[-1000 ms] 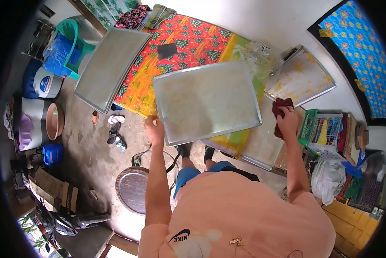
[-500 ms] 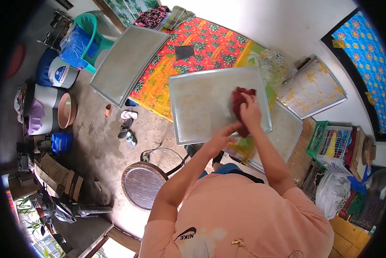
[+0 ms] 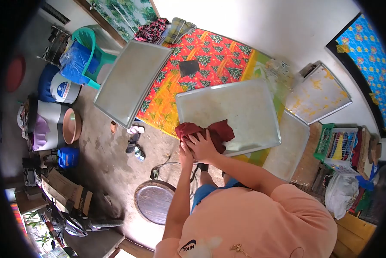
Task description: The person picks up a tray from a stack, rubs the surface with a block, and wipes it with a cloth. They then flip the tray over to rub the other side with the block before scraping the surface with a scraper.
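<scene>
A shallow metal tray (image 3: 227, 101) with a raised rim lies on the covered table. Bunched over its near-left part is a dark red cloth (image 3: 221, 131). My right hand (image 3: 203, 147) presses down on this cloth, fingers curled into it, a ring on one finger. Close beside it, my left hand (image 3: 185, 155) is closed at the tray's near-left corner, its fingertips against the cloth; the cloth partly hides that grip. To the left, a second metal tray (image 3: 132, 79) rests at the table's edge.
A red and yellow tree-patterned cover (image 3: 221, 56) lies over the table, with a dark square (image 3: 189, 68) on it. Another tray (image 3: 289, 146) is at the right, and a yellow-stained one (image 3: 317, 92) leans by the wall. A round stool (image 3: 155, 202) stands near my legs.
My right hand and the red cloth have moved from the tray's right side to its near-left corner. My left hand has shifted left along the near edge to that corner.
</scene>
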The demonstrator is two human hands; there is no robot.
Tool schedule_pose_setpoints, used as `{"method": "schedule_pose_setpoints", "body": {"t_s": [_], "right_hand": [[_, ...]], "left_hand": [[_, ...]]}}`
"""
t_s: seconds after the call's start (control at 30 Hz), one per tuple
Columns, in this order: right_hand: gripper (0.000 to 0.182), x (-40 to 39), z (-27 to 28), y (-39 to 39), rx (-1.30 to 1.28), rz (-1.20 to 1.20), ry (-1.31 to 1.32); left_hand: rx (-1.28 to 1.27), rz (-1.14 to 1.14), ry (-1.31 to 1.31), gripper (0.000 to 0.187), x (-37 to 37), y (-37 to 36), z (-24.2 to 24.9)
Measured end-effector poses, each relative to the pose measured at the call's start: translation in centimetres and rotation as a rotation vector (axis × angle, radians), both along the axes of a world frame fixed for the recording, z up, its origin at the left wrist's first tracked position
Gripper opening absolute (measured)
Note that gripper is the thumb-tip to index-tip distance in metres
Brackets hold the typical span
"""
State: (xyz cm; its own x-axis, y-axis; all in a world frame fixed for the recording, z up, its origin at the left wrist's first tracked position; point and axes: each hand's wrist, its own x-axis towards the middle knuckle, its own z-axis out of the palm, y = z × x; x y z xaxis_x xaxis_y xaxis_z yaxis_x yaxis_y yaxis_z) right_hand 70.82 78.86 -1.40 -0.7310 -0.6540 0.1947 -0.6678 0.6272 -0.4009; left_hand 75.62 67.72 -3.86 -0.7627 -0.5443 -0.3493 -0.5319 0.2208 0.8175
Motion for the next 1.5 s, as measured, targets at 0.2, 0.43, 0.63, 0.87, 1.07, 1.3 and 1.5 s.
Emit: {"method": "schedule_pose_setpoints", "body": {"t_s": [0.2, 0.43, 0.63, 0.87, 1.07, 1.3, 1.5], "right_hand": [[0.057, -9.2, -0.5, -3.9, 0.005, -0.15, 0.132], [0.058, -15.7, -1.2, 3.3, 0.131, -0.554, 0.176], [0.057, -17.7, -1.6, 19.3, 0.33, -1.002, 0.147], [0.058, -8.1, -1.4, 18.3, 0.48, -0.925, 0.09], [0.062, 1.6, -0.1, 22.7, 0.38, -0.597, -0.079], [0.042, -1.7, 2.0, 39.5, 0.16, -1.251, -0.277], [0.045, -1.4, 3.9, 42.3, -0.426, -1.214, -0.198]], "left_hand": [[-0.192, -0.076, -0.239, 0.058, -0.5, 0.0, -0.5], [-0.198, 0.024, -0.284, 0.056, -0.5, 0.2, -0.6], [-0.184, 0.011, -0.249, 0.055, -0.3, -0.3, -1.7], [-0.3, 0.058, -0.19, 0.051, -0.5, 0.0, -2.8], [-0.316, 0.052, -0.222, 0.058, -0.5, -0.7, -3.2], [-0.261, 0.047, -0.255, 0.06, -0.6, -0.9, 0.2], [-0.95, -0.821, -0.036, 0.06, 4.6, 2.3, 3.4]]}}
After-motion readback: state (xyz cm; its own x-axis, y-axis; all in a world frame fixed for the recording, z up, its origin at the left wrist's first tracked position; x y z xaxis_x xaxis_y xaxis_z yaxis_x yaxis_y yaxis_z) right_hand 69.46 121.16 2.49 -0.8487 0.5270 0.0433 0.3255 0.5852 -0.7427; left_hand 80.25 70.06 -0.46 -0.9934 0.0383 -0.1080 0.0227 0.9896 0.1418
